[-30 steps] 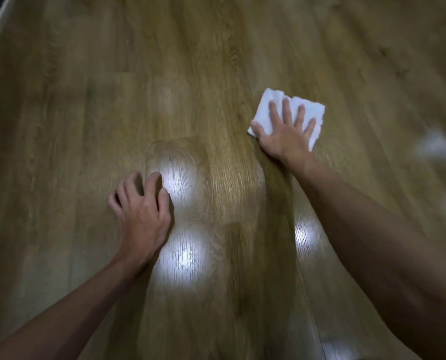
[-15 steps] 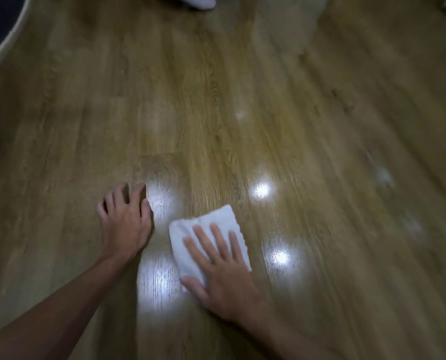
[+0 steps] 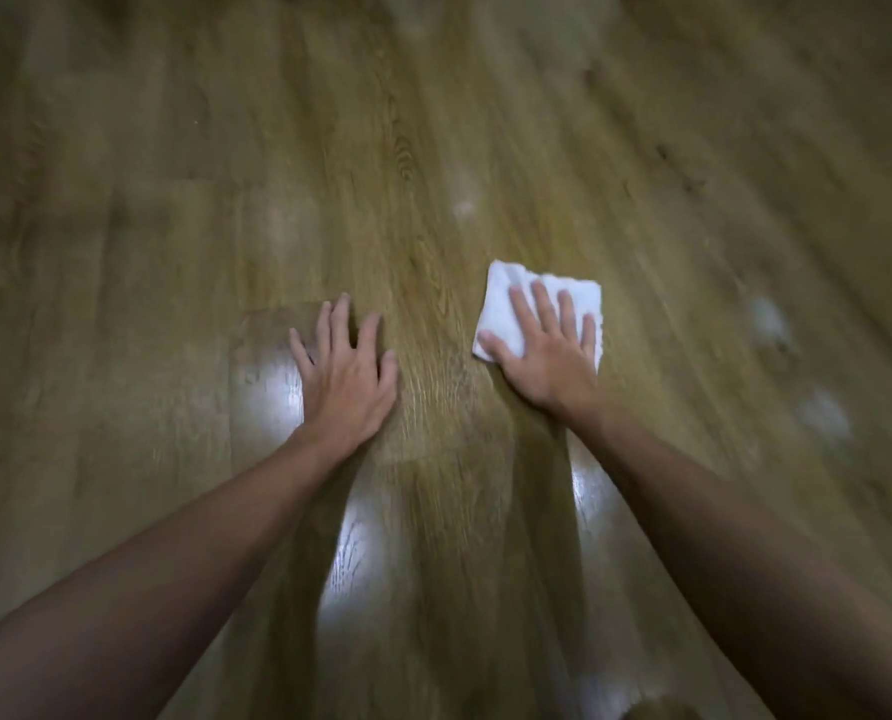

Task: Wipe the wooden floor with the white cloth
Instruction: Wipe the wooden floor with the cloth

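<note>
The cloth [image 3: 540, 304] lies folded flat on the wooden floor [image 3: 433, 148], to the right of centre, pinned under the right hand [image 3: 548, 350]. That grip is spread, fingers straight on the fabric, likely so that the palm's weight drives the whole pad across the boards. The left hand [image 3: 345, 371] rests bare on the floor beside it, fingers splayed, apparently propping the leaning body. Bright glare patches [image 3: 272, 392] show near both wrists.
</note>
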